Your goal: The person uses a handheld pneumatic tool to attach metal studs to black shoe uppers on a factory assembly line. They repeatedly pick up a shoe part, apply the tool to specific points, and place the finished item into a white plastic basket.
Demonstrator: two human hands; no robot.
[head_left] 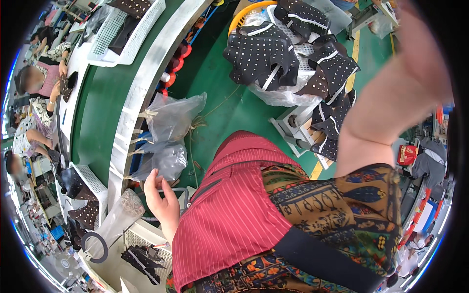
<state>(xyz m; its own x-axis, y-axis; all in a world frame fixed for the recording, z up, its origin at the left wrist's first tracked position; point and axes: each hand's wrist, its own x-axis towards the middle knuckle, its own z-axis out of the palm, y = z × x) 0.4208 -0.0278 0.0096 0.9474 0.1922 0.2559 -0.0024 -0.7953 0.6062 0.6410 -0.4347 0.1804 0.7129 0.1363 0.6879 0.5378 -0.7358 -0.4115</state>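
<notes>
My left hand is low at the left, palm up with its fingers apart, and holds nothing. It hovers just below a grey plastic bag that hangs from the white edge of the conveyor, and beside a clear bag. My right forearm is raised toward the upper right, and its hand is cut off by the rim of the picture. Under that arm a pile of black dotted shoe pieces with white stripes lies over a yellow basket. I wear a red striped apron.
A green conveyor belt curves along the left, carrying white baskets with dark pieces. Another clear bag hangs on its edge. A tape roll lies lower left. More dotted pieces hang on a grey stand. Other workers sit across the belt.
</notes>
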